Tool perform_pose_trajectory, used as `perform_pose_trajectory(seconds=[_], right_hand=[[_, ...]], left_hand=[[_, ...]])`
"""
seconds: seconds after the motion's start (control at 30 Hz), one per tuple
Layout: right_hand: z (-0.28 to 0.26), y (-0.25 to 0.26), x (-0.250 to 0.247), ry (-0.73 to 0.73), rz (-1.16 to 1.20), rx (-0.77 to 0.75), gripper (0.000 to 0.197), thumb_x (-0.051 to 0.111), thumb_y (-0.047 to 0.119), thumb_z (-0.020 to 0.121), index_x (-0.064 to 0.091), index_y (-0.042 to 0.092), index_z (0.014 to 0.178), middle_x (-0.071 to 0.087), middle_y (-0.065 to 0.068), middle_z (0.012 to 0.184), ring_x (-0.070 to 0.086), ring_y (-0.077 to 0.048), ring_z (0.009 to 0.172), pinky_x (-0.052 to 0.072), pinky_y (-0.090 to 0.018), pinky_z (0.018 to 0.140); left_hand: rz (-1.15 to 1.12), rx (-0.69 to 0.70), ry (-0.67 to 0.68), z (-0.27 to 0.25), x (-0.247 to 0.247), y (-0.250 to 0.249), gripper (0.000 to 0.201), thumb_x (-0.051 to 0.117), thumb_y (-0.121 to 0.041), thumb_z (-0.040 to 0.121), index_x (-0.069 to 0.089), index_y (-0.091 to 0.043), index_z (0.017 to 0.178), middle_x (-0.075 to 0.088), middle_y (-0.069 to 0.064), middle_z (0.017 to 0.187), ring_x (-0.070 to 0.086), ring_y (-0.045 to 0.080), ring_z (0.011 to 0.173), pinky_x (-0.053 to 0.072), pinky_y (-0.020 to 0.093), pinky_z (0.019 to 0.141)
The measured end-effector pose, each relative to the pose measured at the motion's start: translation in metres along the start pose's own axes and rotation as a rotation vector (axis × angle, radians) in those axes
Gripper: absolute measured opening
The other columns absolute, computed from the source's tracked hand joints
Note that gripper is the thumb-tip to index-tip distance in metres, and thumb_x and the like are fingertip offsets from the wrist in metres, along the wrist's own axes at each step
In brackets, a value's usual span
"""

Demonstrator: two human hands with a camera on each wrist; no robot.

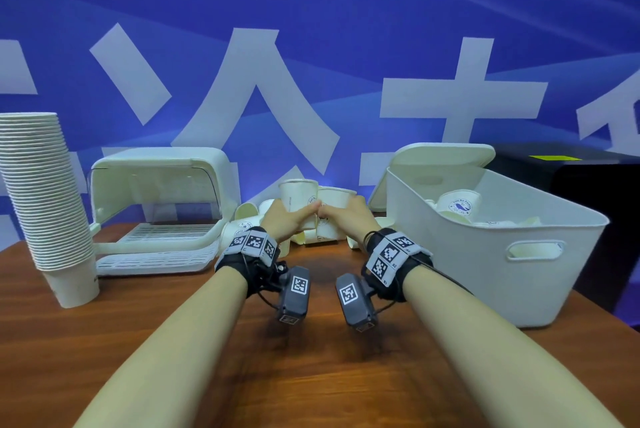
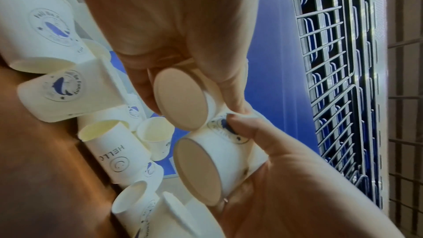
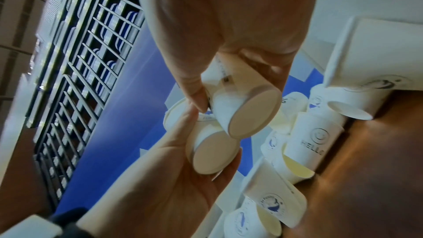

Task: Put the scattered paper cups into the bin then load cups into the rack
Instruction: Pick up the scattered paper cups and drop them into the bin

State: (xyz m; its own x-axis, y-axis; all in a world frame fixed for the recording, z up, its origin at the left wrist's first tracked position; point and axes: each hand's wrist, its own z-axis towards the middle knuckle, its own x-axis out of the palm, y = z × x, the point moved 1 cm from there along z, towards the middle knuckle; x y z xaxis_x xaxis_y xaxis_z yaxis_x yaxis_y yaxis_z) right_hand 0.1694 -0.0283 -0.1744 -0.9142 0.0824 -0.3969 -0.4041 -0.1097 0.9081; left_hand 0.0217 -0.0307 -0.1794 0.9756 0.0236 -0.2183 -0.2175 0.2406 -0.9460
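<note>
Both hands are raised side by side over the pile of scattered paper cups point(image 1: 247, 216) at the back middle of the table. My left hand point(image 1: 294, 219) grips one white cup point(image 1: 298, 195) upright; its base point(image 2: 181, 99) shows in the left wrist view. My right hand point(image 1: 349, 216) grips another cup point(image 1: 337, 199), whose base point(image 3: 254, 113) shows under the fingers. The thumbs nearly touch. The white bin point(image 1: 485, 275) stands to the right with several cups point(image 1: 459, 205) inside. On the left, the white rack point(image 1: 156, 167) has its cover up and nothing on its trays.
A tall stack of nested cups point(image 1: 45, 202) stands at the table's left edge. The bin's lid point(image 1: 446, 157) leans behind the bin. A black box point(image 1: 588, 185) sits at the far right. Bare wooden tabletop point(image 1: 311, 375) lies under my forearms.
</note>
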Motion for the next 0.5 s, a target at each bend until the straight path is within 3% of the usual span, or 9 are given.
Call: perform_pose_trajectory(seconds=[0.07, 0.13, 0.2, 0.27, 0.37, 0.43, 0.5], right_hand=[[-0.007, 0.012, -0.008, -0.010, 0.017, -0.036, 0.068, 0.071, 0.047, 0.048, 0.061, 0.012, 0.105, 0.059, -0.014, 0.116, 0.066, -0.026, 0.096, 0.056, -0.045, 0.084], [-0.028, 0.035, -0.016, -0.041, 0.012, -0.050, 0.048, 0.075, 0.033, 0.068, 0.053, 0.013, 0.106, 0.048, -0.011, 0.122, 0.061, -0.027, 0.104, 0.053, -0.044, 0.092], [-0.026, 0.040, -0.024, -0.080, 0.019, -0.049, 0.051, 0.072, 0.024, 0.081, 0.044, 0.006, 0.120, 0.039, -0.008, 0.122, 0.057, -0.026, 0.108, 0.051, -0.039, 0.093], [-0.024, 0.045, -0.032, -0.123, 0.003, -0.083, 0.058, 0.071, 0.025, 0.082, 0.040, 0.002, 0.126, 0.040, -0.008, 0.123, 0.057, -0.025, 0.108, 0.052, -0.035, 0.087], [-0.023, 0.053, -0.046, -0.194, -0.018, -0.122, 0.058, 0.072, 0.028, 0.080, 0.045, 0.003, 0.124, 0.049, -0.014, 0.125, 0.061, -0.028, 0.105, 0.054, -0.041, 0.088], [-0.024, 0.060, -0.057, -0.224, -0.040, -0.158, 0.053, 0.071, 0.028, 0.080, 0.050, 0.004, 0.122, 0.051, -0.014, 0.123, 0.061, -0.028, 0.102, 0.053, -0.041, 0.088], [-0.025, 0.065, -0.067, -0.243, -0.056, -0.184, 0.053, 0.071, 0.030, 0.076, 0.055, 0.006, 0.121, 0.054, -0.015, 0.121, 0.061, -0.028, 0.103, 0.053, -0.041, 0.088]], left_hand=[[-0.019, 0.044, -0.008, 0.003, 0.003, -0.007, 0.042, 0.075, -0.048, 0.070, 0.068, -0.015, 0.095, 0.072, 0.012, 0.099, 0.069, 0.029, 0.095, 0.056, 0.047, 0.087], [-0.055, 0.062, -0.024, 0.003, 0.006, -0.017, 0.034, 0.075, -0.040, 0.077, 0.067, -0.013, 0.095, 0.071, 0.014, 0.099, 0.068, 0.031, 0.094, 0.055, 0.048, 0.085], [-0.097, 0.058, -0.047, 0.005, 0.009, -0.027, 0.027, 0.072, -0.031, 0.083, 0.065, -0.010, 0.098, 0.069, 0.017, 0.100, 0.068, 0.030, 0.093, 0.055, 0.046, 0.082], [-0.117, 0.079, -0.063, 0.009, 0.013, -0.035, 0.050, 0.075, -0.041, 0.078, 0.061, -0.004, 0.108, 0.068, 0.018, 0.106, 0.068, 0.029, 0.095, 0.059, 0.043, 0.077], [-0.114, 0.103, -0.094, 0.022, 0.022, -0.041, 0.095, 0.078, -0.069, 0.051, 0.055, -0.004, 0.117, 0.067, 0.014, 0.107, 0.069, 0.024, 0.094, 0.060, 0.036, 0.069], [-0.119, 0.134, -0.072, 0.020, 0.029, -0.055, 0.093, 0.076, -0.067, 0.053, 0.054, -0.003, 0.117, 0.066, 0.013, 0.106, 0.069, 0.023, 0.092, 0.060, 0.033, 0.067], [-0.124, 0.161, -0.059, 0.020, 0.035, -0.068, 0.077, 0.076, -0.056, 0.065, 0.057, -0.001, 0.114, 0.067, 0.017, 0.103, 0.069, 0.026, 0.090, 0.060, 0.038, 0.068]])
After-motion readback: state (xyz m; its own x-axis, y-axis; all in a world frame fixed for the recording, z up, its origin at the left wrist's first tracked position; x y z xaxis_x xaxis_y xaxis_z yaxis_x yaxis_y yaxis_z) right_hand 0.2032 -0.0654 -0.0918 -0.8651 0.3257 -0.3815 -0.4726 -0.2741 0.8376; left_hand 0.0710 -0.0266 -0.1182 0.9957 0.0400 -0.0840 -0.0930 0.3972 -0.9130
